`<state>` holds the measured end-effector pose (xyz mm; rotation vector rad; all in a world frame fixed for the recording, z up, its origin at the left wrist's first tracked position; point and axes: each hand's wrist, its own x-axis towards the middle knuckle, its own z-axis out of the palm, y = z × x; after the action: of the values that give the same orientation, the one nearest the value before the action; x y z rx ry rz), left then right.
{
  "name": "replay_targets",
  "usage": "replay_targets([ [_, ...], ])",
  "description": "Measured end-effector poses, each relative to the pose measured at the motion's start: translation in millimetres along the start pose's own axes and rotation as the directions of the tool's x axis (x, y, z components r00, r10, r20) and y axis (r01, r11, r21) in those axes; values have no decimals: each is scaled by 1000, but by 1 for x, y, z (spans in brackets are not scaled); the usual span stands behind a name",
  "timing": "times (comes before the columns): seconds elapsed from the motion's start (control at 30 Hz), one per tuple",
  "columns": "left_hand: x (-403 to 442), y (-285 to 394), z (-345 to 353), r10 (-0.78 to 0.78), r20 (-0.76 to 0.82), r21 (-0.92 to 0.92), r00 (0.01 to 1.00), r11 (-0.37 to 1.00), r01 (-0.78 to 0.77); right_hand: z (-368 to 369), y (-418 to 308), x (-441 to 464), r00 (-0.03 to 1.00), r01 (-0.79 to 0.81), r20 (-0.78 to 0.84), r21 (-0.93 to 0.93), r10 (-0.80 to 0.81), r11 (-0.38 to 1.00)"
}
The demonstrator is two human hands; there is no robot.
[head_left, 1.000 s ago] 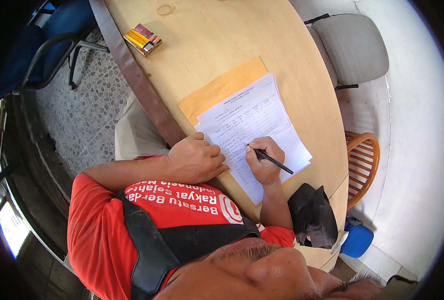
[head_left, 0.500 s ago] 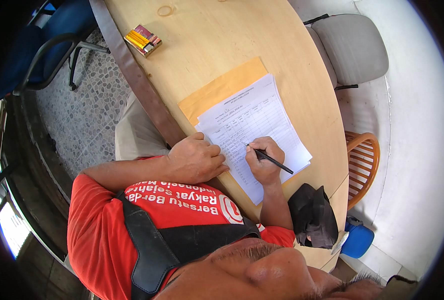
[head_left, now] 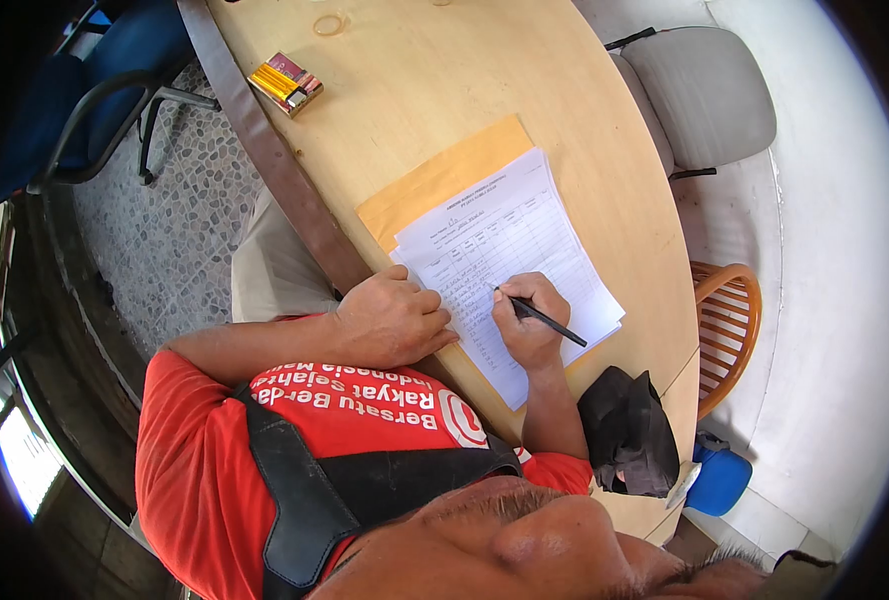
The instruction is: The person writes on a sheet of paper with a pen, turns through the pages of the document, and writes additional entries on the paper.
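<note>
My right hand (head_left: 532, 320) is closed around a black pen (head_left: 568, 336), its tip on the top sheet of a stack of printed paper forms (head_left: 540, 225). Rows of handwriting fill part of the form's table. Loosely curled, my left hand (head_left: 393, 318) rests on the near left edge of the sheets; I see nothing in it, though the undersides of its fingers are hidden. A brown envelope (head_left: 445, 172) lies beneath the papers, sticking out along their far side.
On the wooden table (head_left: 605, 150) lie a yellow lighter on a small pack (head_left: 287, 82), a clear ring-like item (head_left: 330, 24) and a black cloth bag (head_left: 627, 430). Around it stand a grey chair (head_left: 705, 95), a rattan chair (head_left: 730, 335) and a blue container (head_left: 717, 482).
The pen and my right hand have shifted very slightly along the form. My left hand and the papers look the same.
</note>
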<state>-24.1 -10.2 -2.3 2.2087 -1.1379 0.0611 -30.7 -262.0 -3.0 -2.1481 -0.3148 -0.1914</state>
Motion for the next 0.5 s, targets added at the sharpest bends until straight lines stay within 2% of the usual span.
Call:
replay_targets([
  [0.23, 0, 0, 0, -2, -2, 5, 1000, 1000, 2, -2, 0, -1, 1000, -10, 24, -3, 10, 1000],
  [0.3, 0, -1, 0, 4, -6, 3, 1000, 1000, -4, 0, 1, -1, 1000, -1, -30, 54, 3, 999],
  [0.5, 0, 0, 0, 9, -5, -2, 1000, 1000, -9, -1, 2, 0, 1000, 14, -15, 18, -14, 1000],
])
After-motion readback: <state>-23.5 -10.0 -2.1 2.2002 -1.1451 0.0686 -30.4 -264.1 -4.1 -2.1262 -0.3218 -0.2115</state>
